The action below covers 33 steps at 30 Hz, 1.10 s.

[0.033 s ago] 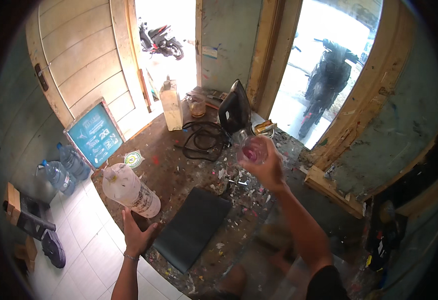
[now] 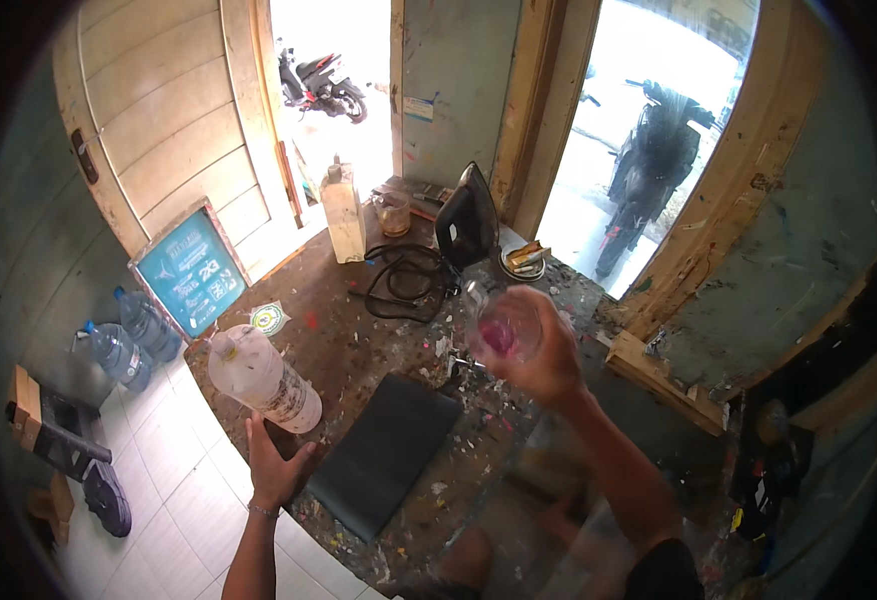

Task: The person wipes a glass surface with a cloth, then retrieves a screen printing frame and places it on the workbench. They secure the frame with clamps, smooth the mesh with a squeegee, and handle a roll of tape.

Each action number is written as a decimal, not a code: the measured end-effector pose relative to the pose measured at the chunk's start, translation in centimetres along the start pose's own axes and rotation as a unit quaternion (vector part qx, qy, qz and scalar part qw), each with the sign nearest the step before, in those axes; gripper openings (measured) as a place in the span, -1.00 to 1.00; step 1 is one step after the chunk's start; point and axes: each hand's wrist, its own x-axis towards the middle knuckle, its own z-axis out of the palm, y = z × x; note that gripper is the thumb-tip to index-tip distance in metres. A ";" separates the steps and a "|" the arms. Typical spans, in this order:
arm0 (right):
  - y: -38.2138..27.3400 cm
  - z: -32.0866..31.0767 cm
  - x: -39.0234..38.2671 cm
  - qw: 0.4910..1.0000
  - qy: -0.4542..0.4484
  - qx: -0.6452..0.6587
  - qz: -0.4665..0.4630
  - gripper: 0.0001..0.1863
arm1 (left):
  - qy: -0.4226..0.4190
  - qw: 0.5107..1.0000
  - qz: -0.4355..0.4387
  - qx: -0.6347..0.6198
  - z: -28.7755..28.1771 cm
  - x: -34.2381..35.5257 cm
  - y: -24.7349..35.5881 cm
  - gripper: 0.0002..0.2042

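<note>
My right hand (image 2: 546,350) is wrapped round a clear cup (image 2: 488,322), raised over the right part of the table. Something pink shows inside the cup; its nature is unclear. On the left, my left hand (image 2: 276,465) is open, with thumb and fingers apart, close to the base of a whitish plastic bottle (image 2: 270,385). Whether its fingertips touch the bottle cannot be made out. Between my hands a flat black rectangular pad (image 2: 388,455) lies on the stained table (image 2: 428,350).
A clothes iron (image 2: 468,222) stands on its heel at the back, its black cord (image 2: 398,285) coiled beside it. Near it are a rectangular can (image 2: 343,215), a glass (image 2: 393,215) and a small dish (image 2: 523,262). Large water bottles (image 2: 118,352) and a blue framed board (image 2: 193,268) stand left.
My right hand has come slightly nearer to me with the cup, uncovering the small dish by the iron. My left hand and the bottle are almost unmoved.
</note>
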 end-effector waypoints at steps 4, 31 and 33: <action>-12.3 -4.6 -6.2 0.988 -0.081 0.078 -0.102 -0.13 | 0.018 0.998 0.054 -0.022 0.6 1.3 1.1 -0.05; -36.0 -9.9 -17.7 0.902 -0.017 -0.073 -0.425 -0.68 | 0.119 0.986 0.098 -0.056 1.2 1.9 -0.5 -0.45; -37.6 -10.0 -18.5 0.921 -0.012 -0.096 -0.377 -0.69 | 0.114 0.987 0.096 -0.057 1.5 1.9 -0.3 -0.44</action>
